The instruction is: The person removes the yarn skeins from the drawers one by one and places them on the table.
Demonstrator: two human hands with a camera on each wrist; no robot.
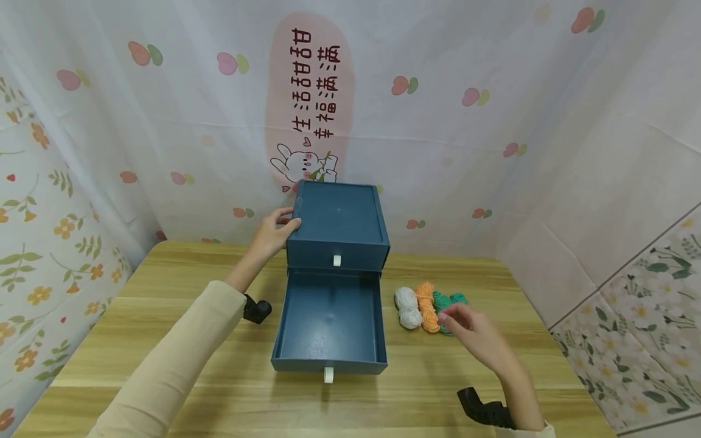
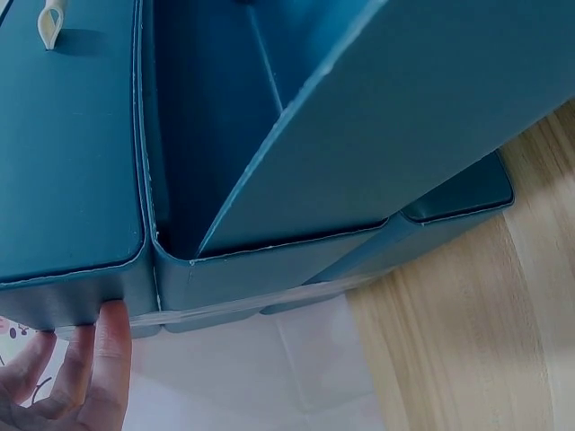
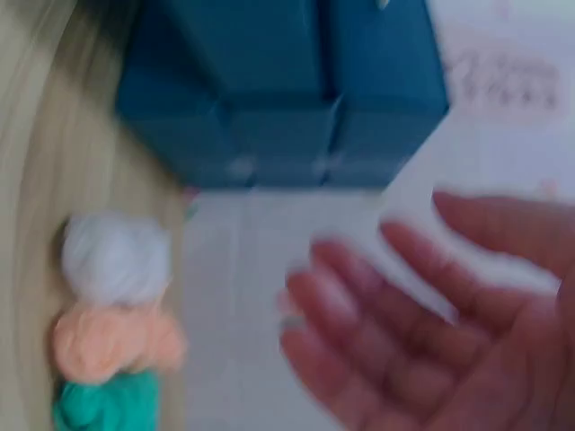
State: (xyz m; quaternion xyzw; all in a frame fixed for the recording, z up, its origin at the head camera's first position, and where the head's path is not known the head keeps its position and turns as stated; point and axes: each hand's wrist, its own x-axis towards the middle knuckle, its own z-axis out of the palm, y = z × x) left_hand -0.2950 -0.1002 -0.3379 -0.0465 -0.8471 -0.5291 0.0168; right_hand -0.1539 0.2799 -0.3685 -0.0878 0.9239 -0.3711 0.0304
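A dark blue drawer cabinet (image 1: pixel 339 213) stands against the curtain. Its middle drawer (image 1: pixel 330 322) is pulled far out, its blue floor showing and a pale loop tab at its front. My left hand (image 1: pixel 275 230) rests on the cabinet's upper left side, thumb at the top edge; in the left wrist view, extended fingers (image 2: pixel 110 359) touch the side wall. My right hand (image 1: pixel 475 337) hovers in front of several yarn skeins: white (image 1: pixel 408 308), orange (image 1: pixel 427 307) and green (image 1: pixel 457 298). Nothing lies in its spread fingers in the right wrist view, which is blurred.
Everything stands on a wood-grain table (image 1: pixel 219 389). A black object (image 1: pixel 256 309) shows by the left forearm, and another black piece (image 1: pixel 484 409) by the right wrist. Behind hangs a printed curtain (image 1: pixel 427 152); tiled patterned panels (image 1: pixel 646 340) border the right side.
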